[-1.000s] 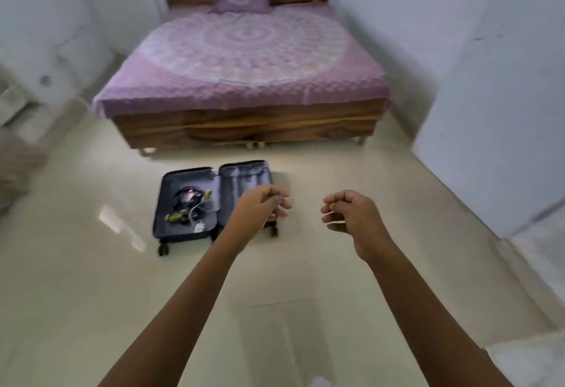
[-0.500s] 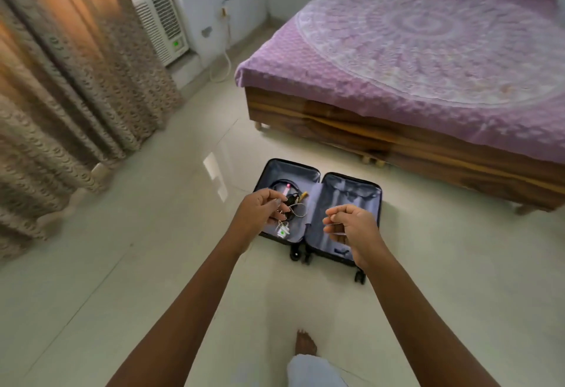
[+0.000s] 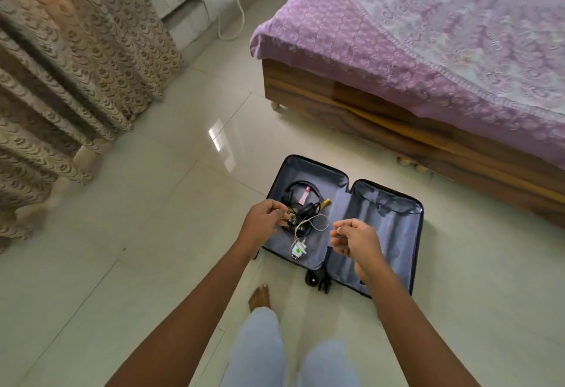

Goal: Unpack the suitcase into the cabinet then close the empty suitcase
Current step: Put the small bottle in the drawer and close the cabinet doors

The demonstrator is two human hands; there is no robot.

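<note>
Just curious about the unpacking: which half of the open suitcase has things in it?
The left half, holding headphones, cables and a white charger; the right half shows only bare lining.

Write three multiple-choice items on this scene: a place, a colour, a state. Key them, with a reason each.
1. Where is the suitcase? A in a cabinet; B on the floor beside the bed; C on a chair.
2. What colour is the bedspread? A purple; B green; C red.
3. The suitcase is: A zipped shut; B open, empty; C open, cables in one half.
Key: 1 B, it lies on tiles by the bed frame; 2 A, purple cloth covers the bed; 3 C, both halves lie spread, cables and a charger in one.
</note>
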